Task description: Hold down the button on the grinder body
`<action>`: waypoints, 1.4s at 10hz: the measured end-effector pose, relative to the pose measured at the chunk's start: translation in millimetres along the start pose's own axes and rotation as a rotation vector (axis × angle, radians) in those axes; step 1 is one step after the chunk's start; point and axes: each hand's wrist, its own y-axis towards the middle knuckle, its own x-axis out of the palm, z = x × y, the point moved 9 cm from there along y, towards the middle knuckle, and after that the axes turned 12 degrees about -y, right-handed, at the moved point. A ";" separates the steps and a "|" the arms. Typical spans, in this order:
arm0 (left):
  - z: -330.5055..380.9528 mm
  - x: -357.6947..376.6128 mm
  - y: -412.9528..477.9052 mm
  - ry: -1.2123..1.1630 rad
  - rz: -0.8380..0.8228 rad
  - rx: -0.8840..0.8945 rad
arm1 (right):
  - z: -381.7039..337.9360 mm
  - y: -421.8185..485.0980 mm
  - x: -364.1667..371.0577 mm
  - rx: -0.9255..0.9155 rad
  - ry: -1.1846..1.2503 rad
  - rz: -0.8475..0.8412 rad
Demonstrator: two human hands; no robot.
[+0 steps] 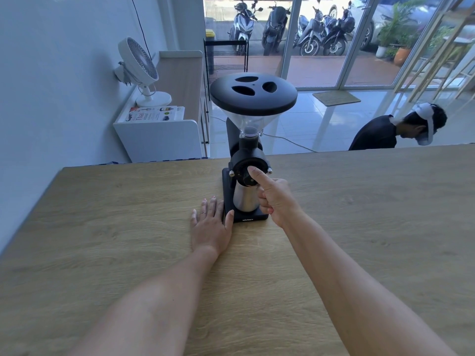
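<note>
**A:** What do we see at the centre of the frame?

**B:** We see a black coffee grinder [248, 160] standing upright on a wooden table [359, 201], a little above the middle of the frame. It has a wide black lid over a clear funnel-shaped hopper, a round black dial [245, 173] on its front, and a metal cup [245, 199] standing on its base under the dial.

**A:** Where are the hands?

**B:** Both arms reach up from the bottom of the frame. The right hand [275, 199] is just right of the grinder, at the level of the metal cup. Its index finger is stretched out and its tip touches the dial; the other fingers are curled in towards the palm, close beside the cup. We cannot tell whether they touch the cup.

**A:** And the left hand?

**B:** The left hand [209, 223] lies flat on the table, palm down, fingers straight and holding nothing. It sits just left of the grinder's base, with the thumb resting against the base's lower left corner.

**A:** What lies around them?

**B:** In the upper left we see a white fan [140, 70] on a low white cabinet, with a book [154, 114] beside it. At the right edge of the table, beyond it, a person in a dark top [375, 133] bends forward. Glass doors across the top of the frame show parked motorbikes [295, 29] outside.
</note>
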 end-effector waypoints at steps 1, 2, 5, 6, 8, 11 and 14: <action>-0.9 0.0 -0.2 0.000 0.000 0.001 | -2.3 -1.0 -1.1 -0.011 -0.014 0.022; -0.9 -0.3 -0.4 -0.003 0.006 0.002 | -4.4 -1.9 -2.1 -0.025 -0.030 0.039; 0.3 -1.3 -0.8 -0.008 0.000 0.002 | -4.9 -2.3 -2.5 -0.032 -0.041 0.054; 0.3 -1.0 -0.8 -0.011 0.001 0.003 | -4.6 -1.5 -2.7 -0.031 -0.045 0.054; -0.2 -0.4 -1.1 -0.013 0.000 0.000 | -4.8 -1.7 -2.9 -0.035 -0.051 0.065; -0.4 -0.8 -0.9 -0.014 -0.001 -0.001 | -4.8 -2.5 -4.7 -0.030 -0.057 0.085; 0.8 -2.3 -2.0 -0.017 0.000 0.002 | -10.5 -6.0 -4.1 -0.050 -0.088 0.110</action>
